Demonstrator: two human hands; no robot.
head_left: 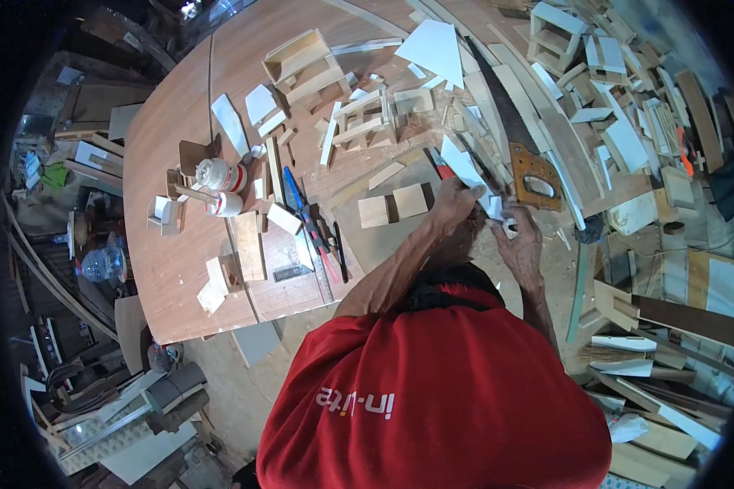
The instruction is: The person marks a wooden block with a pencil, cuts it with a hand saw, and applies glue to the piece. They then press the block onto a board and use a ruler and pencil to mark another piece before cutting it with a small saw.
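My left hand (455, 205) is closed at the lower end of a long, white-faced wooden strip (462, 165), with a red-handled tool (444, 170) beside its wrist side. To its right, my right hand (520, 241) has bent fingers at a small white piece (493, 207), close to the strip's end. Whether the two pieces touch is too small to tell. A handsaw with a wooden handle (536, 178) lies just right of my hands. Left of my left hand, two small wooden blocks (394, 205) rest on a flat board (359, 244).
The wooden table (171, 285) holds glue jars (220, 175), a blue tool (294, 189), a metal ruler (321, 275), small box frames (365, 122) and offcuts. More scrap wood (628, 147) is piled at the right. A red shirt (432, 391) fills the lower middle.
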